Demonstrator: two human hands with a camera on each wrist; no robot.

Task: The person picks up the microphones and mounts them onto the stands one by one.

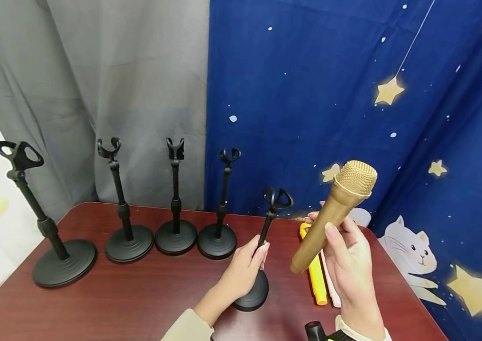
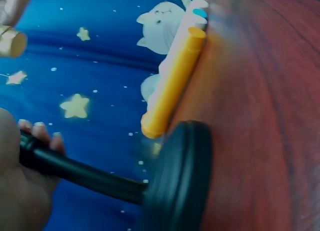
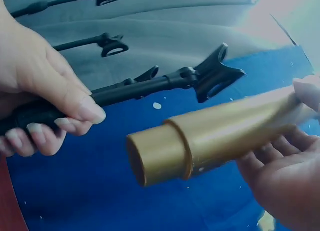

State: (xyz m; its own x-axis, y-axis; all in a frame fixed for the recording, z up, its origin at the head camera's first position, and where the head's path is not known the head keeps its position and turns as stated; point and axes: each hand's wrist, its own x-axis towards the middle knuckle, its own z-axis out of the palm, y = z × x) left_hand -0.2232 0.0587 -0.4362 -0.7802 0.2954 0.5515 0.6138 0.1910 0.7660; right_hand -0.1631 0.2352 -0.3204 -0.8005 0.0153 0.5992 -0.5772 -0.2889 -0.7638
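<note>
My left hand (image 1: 242,267) grips the pole of a black microphone stand (image 1: 252,292), fingers wrapped around it below the clip (image 3: 220,73). In the left wrist view the stand's round base (image 2: 180,176) is close over the red-brown table. My right hand (image 1: 347,255) holds a gold microphone (image 1: 330,222) by its handle, thumb on the near side. The mesh head points up and to the right, and the narrower tail end (image 3: 157,158) slants down toward the stand. In the right wrist view that tail lies just below the clip, apart from it.
Several other black stands line the table (image 1: 138,298) to the left, among them the leftmost stand (image 1: 63,263) and one near the middle (image 1: 217,239); their clips hold nothing. Behind my right hand lie a yellow microphone (image 1: 317,279) and a white one (image 1: 332,289). Curtains hang behind.
</note>
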